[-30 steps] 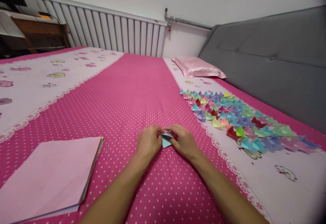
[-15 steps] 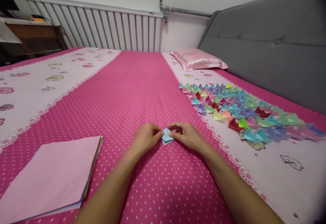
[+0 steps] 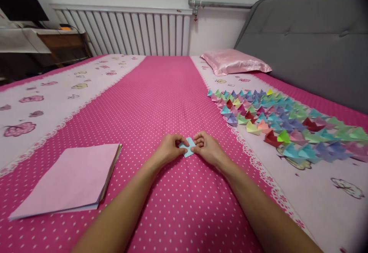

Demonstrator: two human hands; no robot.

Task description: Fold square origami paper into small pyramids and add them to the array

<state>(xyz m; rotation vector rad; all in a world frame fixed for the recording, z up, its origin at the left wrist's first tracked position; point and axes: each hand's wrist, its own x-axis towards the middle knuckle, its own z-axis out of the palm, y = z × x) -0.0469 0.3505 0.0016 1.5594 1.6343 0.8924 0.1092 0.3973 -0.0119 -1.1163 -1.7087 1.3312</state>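
A small light-blue folded paper (image 3: pixel 188 151) is between my hands, low over the pink dotted bedspread (image 3: pixel 161 103). My left hand (image 3: pixel 171 146) pinches its left side between thumb and fingers. On the other side my right hand (image 3: pixel 207 148) has its thumb on the paper's right edge, with the fingers curled behind. The paper looks like a flat diamond with a point toward me. Parts of its left and right corners are hidden by my fingers.
Several rows of colourful folded paper boats (image 3: pixel 276 119) stand to the right. A stack of paper (image 3: pixel 69 178) with a pink top sheet lies at left. Farther back are a pink pillow (image 3: pixel 232 62), a grey headboard (image 3: pixel 310 38) and a white radiator (image 3: pixel 129 30).
The blue paper has turned from a layered shape with parted lower edges to a flatter diamond. My fingers have shifted on it. The whole view has moved slightly left.
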